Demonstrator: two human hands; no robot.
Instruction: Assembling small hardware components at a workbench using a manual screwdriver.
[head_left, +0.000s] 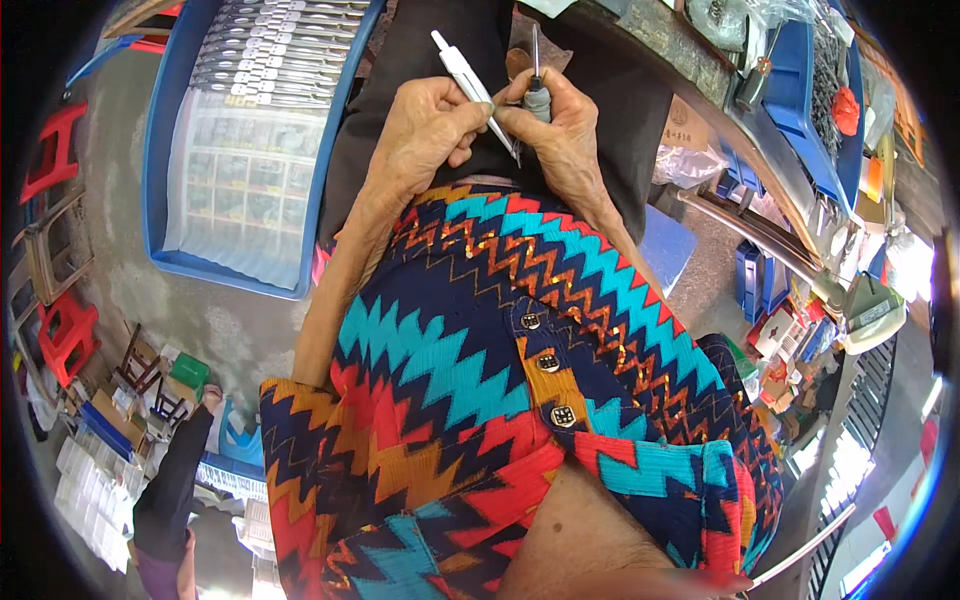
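Observation:
My left hand (428,132) pinches a long, slim white tool (462,70) between thumb and fingers; its kind is unclear. The tool slants from upper left to lower right, and its thin lower end passes below the fingertips. Close beside it, my right hand (565,125) is wrapped round the grey handle of a screwdriver (538,98), whose metal shaft points away from me. The right thumb rests against the white tool near the left fingertips. Both hands are above my dark-clothed lap (400,60).
To the left, a blue tray (153,190) holds a stack of slim white-and-metal pieces (280,55) above a translucent compartment sheet (245,190). A workbench edge (690,75) runs along the right, bearing another screwdriver (755,82) and a blue bin (800,90). Red stools (68,340) stand far left. Another person's arm (180,480) shows lower left.

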